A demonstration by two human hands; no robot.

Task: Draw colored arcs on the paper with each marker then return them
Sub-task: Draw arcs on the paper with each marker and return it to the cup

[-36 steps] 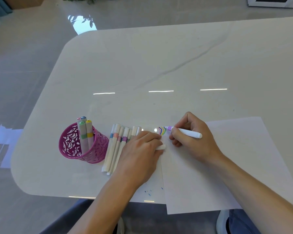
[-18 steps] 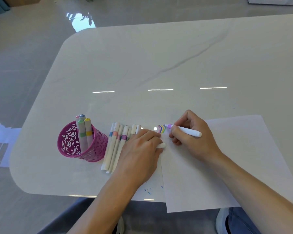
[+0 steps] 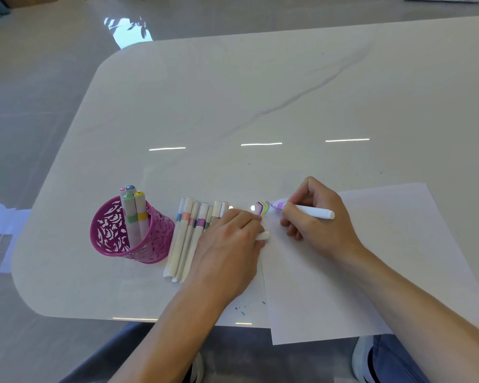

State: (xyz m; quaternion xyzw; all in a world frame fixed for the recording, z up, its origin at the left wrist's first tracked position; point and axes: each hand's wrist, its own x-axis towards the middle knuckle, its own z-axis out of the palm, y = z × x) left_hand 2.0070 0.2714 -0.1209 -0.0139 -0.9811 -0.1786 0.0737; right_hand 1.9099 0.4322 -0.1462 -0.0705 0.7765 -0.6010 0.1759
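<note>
my right hand [image 3: 315, 225] pinches the purple marker [image 3: 309, 212] close behind its tip, fingers curled round the white barrel, and the tip sits at the top left corner of the paper [image 3: 412, 217], just beside the little stack of arcs [image 3: 262, 208] already drawn there. to do this stroke well i'd want light pressure and one smooth curve that follows the outermost arc without crossing it, turning from the wrist, not the fingers, so the line doesn't wobble. the corner is tight, so i judge the risk is running off the sheet onto the table [image 3: 233, 106]. my left hand [image 3: 227, 244] lies palm down on the paper's left edge, fingers curled over a short white stub that i take to be the marker's cap [image 3: 263, 236]; its weight there should stop the sheet sliding. the marker points left and away from me, its back end sticking out to the right past my knuckles. under and left of my left hand lies the row of markers [image 3: 187, 239] on the table, and just left of those stands the pink cup [image 3: 111, 236], with a few markers upright inside.
</note>
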